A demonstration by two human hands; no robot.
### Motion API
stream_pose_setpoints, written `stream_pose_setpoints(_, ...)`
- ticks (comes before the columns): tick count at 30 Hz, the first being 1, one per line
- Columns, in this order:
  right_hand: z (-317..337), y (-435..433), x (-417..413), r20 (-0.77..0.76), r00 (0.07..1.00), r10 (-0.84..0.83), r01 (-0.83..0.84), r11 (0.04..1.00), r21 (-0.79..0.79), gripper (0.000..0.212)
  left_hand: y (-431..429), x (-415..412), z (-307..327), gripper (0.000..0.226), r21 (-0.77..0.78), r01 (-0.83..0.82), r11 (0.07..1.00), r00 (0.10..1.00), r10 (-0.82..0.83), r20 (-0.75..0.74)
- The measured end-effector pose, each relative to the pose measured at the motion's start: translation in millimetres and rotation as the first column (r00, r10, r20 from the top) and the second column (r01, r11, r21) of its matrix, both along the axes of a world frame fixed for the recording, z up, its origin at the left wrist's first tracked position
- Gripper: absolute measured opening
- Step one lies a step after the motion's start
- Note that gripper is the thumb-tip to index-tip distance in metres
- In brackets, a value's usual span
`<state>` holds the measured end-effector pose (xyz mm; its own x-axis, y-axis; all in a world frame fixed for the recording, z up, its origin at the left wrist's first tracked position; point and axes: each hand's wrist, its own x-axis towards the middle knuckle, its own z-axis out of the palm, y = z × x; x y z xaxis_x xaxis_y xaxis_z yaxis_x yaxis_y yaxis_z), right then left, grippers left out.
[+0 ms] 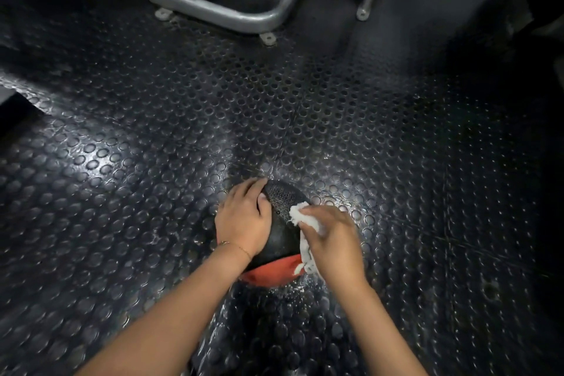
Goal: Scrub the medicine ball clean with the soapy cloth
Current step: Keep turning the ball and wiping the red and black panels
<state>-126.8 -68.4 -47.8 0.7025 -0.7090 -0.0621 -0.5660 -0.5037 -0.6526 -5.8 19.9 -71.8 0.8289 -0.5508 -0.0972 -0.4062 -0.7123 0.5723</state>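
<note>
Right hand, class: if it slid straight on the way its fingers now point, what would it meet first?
The right hand points toward the picture's upper left, so its cloth would ride over the black dimpled top of the medicine ball first. Further on it would probably meet the left hand, though depth is unclear.

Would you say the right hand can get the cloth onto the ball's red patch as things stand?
Probably yes: the red patch lies bare close beside the right hand and its cloth, while the left hand holds the ball higher up.
</note>
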Motion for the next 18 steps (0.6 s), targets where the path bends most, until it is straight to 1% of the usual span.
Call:
stream_pose_setpoints(2,2.0,-8.3,11.5,-0.013,1.000,-0.002,0.002,0.999,-0.049,0.021,0.2,-2.3,-0.1,0.048,0.013,0.033,0.999,0.999,-0.034,0.027)
stream_pose_setpoints(4,3.0,-14.7,20.9,-0.051,0.999,0.002,-0.007,0.994,-0.107,0.022,-1.6,1.2,0.9,0.045,0.037,0.046,0.998,0.999,-0.047,0.017)
stream_pose_setpoints(6,3.9,-13.1,17.8,-0.096,0.994,0.050,-0.065,0.985,-0.163,0.023,-3.4,5.2,2.0,0.042,0.049,0.040,0.998,0.999,-0.040,0.004)
stream_pose_setpoints(8,5.9,-3.9,2.9,-0.095,0.986,0.136,-0.154,0.961,-0.228,0.023,-3.6,7.8,1.6,0.042,0.045,0.060,0.997,0.998,-0.060,-0.001)
stream_pose_setpoints(10,9.4,3.3,-10.4,-0.077,0.982,0.175,-0.190,0.939,-0.287,0.028,-5.0,10.1,-0.6,0.042,0.045,0.131,0.990,0.991,-0.131,0.011)
stream_pose_setpoints(12,11.2,-4.4,-2.7,-0.099,0.980,0.170,-0.194,0.917,-0.348,0.028,-6.6,12.4,-1.7,0.043,0.056,0.216,0.975,0.976,-0.217,0.014)
stream_pose_setpoints(14,12.9,-14.8,17.2,-0.134,0.982,0.132,-0.170,0.925,-0.340,0.024,-7.2,14.6,-0.5,0.043,0.068,0.254,0.965,0.967,-0.255,0.017)
stream_pose_setpoints(18,10.7,-20.4,32.0,-0.158,0.981,0.114,-0.159,0.934,-0.319,0.024,-6.1,19.5,-1.2,0.042,0.043,0.221,0.974,0.975,-0.222,0.018)
